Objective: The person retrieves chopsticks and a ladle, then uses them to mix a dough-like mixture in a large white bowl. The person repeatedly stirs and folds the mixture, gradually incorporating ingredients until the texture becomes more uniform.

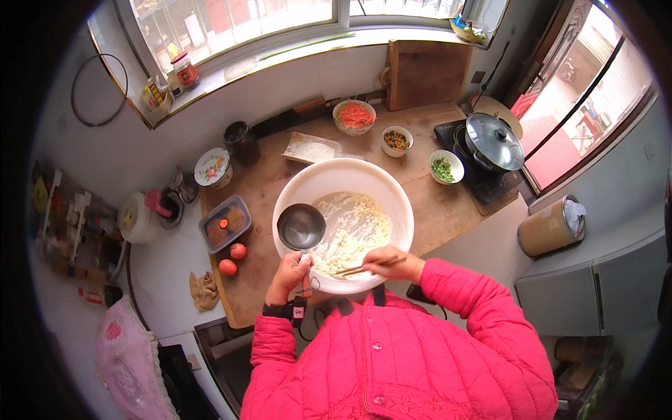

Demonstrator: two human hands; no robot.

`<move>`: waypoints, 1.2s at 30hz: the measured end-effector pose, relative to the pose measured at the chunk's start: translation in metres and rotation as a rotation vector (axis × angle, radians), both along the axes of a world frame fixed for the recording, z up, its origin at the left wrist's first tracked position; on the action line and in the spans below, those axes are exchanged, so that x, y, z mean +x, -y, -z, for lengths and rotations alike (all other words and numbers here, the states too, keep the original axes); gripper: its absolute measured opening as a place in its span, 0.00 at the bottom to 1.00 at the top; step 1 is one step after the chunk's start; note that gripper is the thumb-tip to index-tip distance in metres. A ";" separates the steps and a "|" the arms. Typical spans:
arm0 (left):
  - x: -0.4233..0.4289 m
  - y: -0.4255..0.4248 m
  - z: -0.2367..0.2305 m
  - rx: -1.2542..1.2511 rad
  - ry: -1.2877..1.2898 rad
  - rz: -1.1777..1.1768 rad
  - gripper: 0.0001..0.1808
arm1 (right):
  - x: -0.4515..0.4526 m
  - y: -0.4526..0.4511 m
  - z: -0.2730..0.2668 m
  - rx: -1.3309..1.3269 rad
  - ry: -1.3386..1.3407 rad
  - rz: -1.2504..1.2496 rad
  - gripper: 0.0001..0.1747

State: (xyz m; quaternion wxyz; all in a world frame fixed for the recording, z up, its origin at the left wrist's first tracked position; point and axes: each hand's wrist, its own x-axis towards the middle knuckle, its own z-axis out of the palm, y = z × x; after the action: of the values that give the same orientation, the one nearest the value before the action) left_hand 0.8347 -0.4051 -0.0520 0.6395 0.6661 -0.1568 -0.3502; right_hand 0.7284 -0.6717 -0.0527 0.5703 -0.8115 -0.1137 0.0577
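A large white basin (396, 184) stands at the front of the wooden board, with flaky, crumbly dough (357, 231) spread over its bottom. My left hand (287, 275) grips the handle of a metal ladle (302, 227), whose round bowl hangs over the basin's left side. What looks like a little water lies in the ladle. In my right hand (394, 262) is a pair of wooden chopsticks (350, 271), their tips low in the dough near the basin's front rim.
Behind the basin stand bowls of shredded carrot (355, 116), a chopped mix (397, 140) and chopped greens (444, 168), plus a flour scoop (312, 149). A lidded pan (494, 143) rests on an induction cooker (491, 191) at right. Two tomatoes (233, 260) and a plastic container (226, 226) sit left.
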 end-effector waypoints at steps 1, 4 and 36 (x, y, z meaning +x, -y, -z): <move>0.000 -0.001 0.001 -0.004 -0.014 0.001 0.13 | 0.005 0.012 0.000 0.025 -0.163 0.088 0.06; 0.002 -0.001 0.005 -0.002 -0.011 0.027 0.12 | 0.036 0.059 -0.001 -0.048 -0.239 0.386 0.07; -0.002 0.000 -0.002 0.041 -0.058 0.001 0.12 | -0.005 0.011 -0.028 -0.296 0.095 -0.050 0.09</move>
State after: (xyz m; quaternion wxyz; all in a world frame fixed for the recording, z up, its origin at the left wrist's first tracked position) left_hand 0.8326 -0.4056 -0.0500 0.6300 0.6686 -0.1312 -0.3727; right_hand 0.7232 -0.6825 -0.0248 0.4367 -0.8855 -0.1507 0.0496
